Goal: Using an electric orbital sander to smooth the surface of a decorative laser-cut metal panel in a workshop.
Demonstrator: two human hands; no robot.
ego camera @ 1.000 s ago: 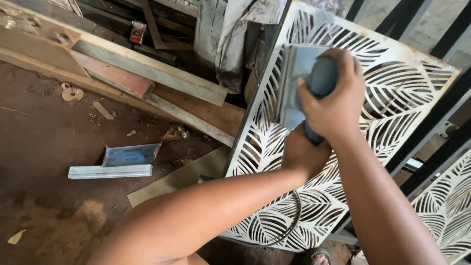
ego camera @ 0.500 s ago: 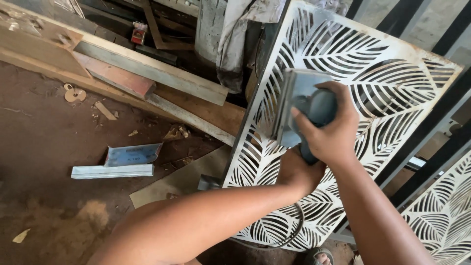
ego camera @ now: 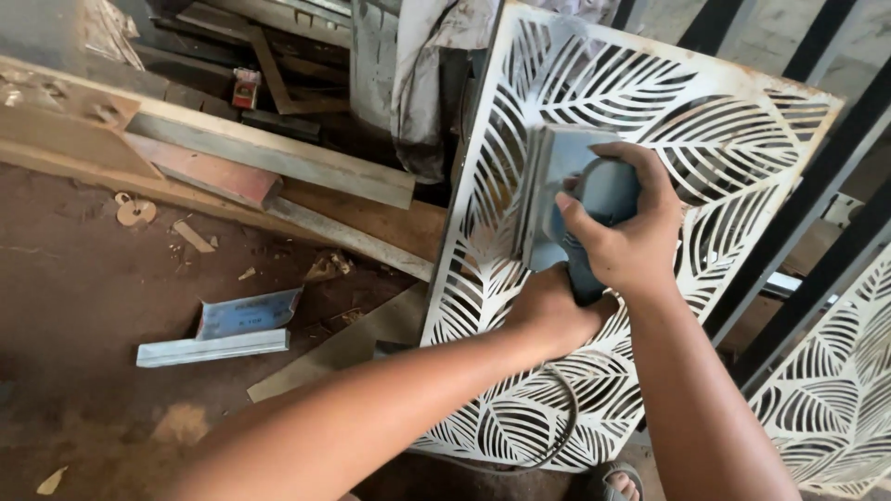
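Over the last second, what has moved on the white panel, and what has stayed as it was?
The sander slid lower on the leaf-cut panel, gripped by both hands: right hand on top, left hand at the rear. The grip is unchanged, and the panel and the boards on the floor stayed put.

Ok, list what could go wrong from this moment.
The cord loops under the left hand across the cut-out panel; it may snag on an opening. The panel stands tilted, so the sander, pressed by the right hand, could shift it. A sandalled foot sits just below.
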